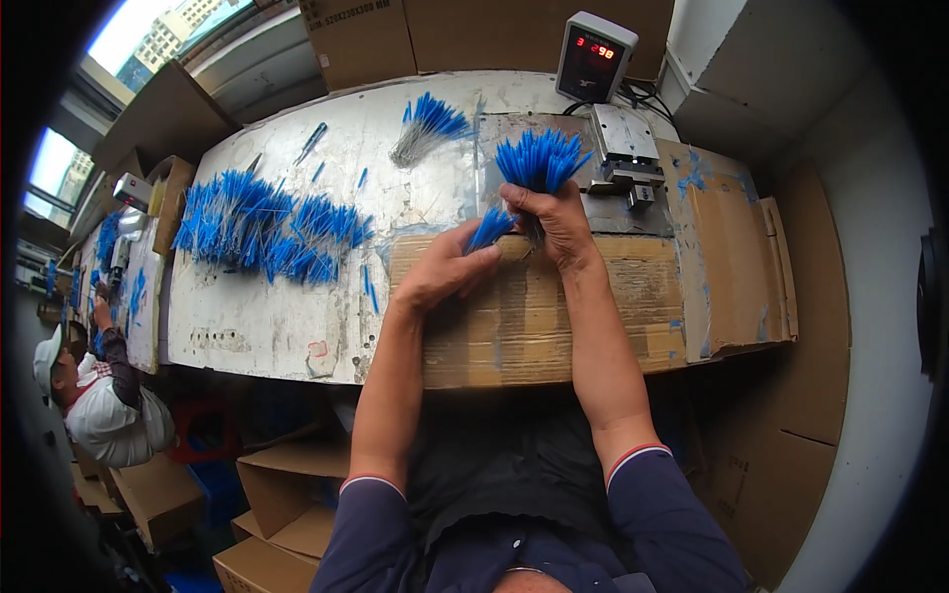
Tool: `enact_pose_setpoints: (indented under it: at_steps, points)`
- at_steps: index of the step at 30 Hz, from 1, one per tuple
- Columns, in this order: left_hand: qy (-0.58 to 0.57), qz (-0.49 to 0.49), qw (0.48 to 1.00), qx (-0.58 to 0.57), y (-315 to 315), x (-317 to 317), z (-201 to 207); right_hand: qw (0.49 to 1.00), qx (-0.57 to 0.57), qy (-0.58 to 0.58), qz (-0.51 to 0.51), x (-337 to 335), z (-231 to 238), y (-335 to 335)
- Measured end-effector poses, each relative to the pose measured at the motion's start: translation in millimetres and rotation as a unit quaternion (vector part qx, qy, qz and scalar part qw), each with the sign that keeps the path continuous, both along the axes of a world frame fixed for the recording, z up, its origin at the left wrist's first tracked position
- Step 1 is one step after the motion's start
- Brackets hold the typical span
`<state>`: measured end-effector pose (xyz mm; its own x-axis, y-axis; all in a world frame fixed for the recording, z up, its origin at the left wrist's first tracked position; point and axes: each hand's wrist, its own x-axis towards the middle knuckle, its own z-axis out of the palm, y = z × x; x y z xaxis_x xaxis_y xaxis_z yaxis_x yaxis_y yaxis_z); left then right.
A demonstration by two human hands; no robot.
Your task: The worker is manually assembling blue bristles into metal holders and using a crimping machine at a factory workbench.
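My right hand is closed around a thick bundle of thin wires with blue tips, held upright with the tips pointing away from me. Just left of it, my left hand grips a smaller bunch of the same blue-tipped wires. Both hands are over a cardboard sheet at the near edge of the table. To the left spreads a large pile of blue-tipped wires. Farther back, a separate sheaf of them lies with its pale ends toward the left.
A small metal machine stands at the back right, beside a counter box with a red digital display. A screwdriver lies on the white table. Cardboard covers the right end. At far left a capped co-worker sits by another bench.
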<state>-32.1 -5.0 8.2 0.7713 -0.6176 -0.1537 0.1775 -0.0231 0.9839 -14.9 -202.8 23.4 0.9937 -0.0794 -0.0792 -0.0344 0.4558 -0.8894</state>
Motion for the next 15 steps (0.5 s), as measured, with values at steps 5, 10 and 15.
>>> enact_pose_setpoints:
  at_steps: [5, 10, 15]
  points:
    - [0.006, -0.034, 0.999, 0.011, 4, 1, -3, 0.999, -0.01, -0.015, 0.034, 1, -3, -4]
    - [0.005, -0.053, 0.998, 0.025, 6, 3, -6, 0.998, -0.04, -0.02, 0.035, 2, -5, -8]
    - [0.007, -0.058, 0.998, 0.011, 6, 4, -3, 0.997, -0.039, -0.026, 0.068, 0, -7, -8]
